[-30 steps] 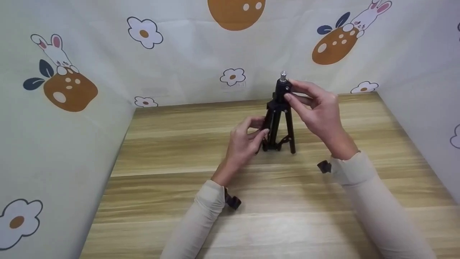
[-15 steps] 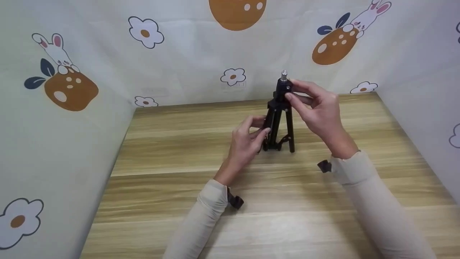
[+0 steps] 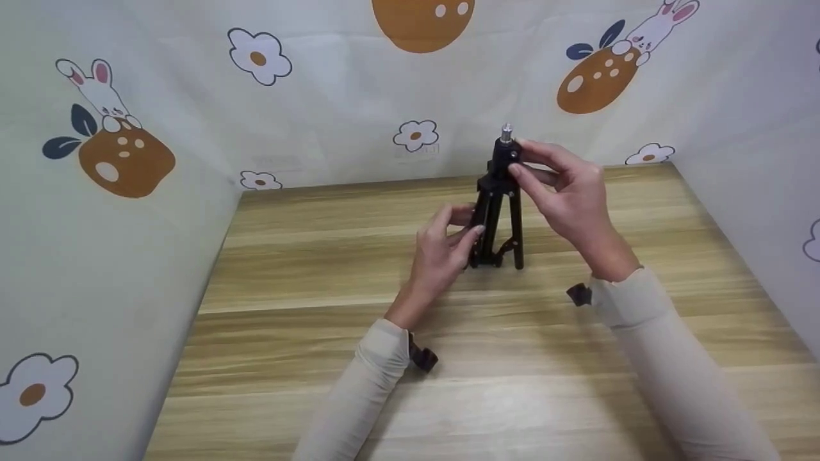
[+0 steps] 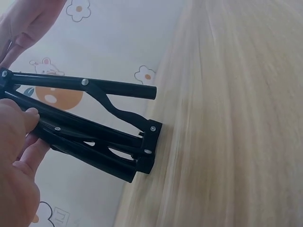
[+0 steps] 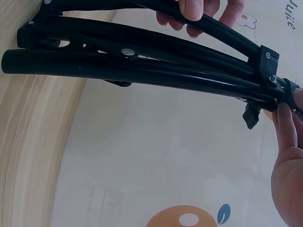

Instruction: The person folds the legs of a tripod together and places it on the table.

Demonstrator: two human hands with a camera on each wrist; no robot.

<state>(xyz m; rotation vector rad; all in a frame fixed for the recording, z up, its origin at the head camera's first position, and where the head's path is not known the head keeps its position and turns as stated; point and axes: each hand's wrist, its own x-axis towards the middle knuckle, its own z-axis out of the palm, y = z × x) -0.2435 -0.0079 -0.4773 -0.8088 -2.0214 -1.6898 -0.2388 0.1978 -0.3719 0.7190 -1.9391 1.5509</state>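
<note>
A small black tripod [image 3: 492,221] stands nearly upright in the head view, its legs only slightly spread, a silver screw stud [image 3: 506,134] on top. My left hand [image 3: 442,246] pinches one leg about halfway down, thumb in front. Higher up, my right hand [image 3: 573,198] grips the collar between thumb and fingers. In the left wrist view, hinged braces join the legs [image 4: 120,88] to a bracket [image 4: 150,146] at the bottom of the centre column. A black knob [image 5: 252,115] sticks out below the collar in the right wrist view.
The wood-grain table [image 3: 307,269] lies under the tripod. A pale cloth [image 3: 333,96] printed with flowers, rabbits and oranges walls the back and both sides. Black mounts [image 3: 423,358] are worn at both wrists.
My left hand has shifted slightly right and up, and the leg it pinches has come a little nearer the others. The right hand has hardly moved and keeps its grip on the collar.
</note>
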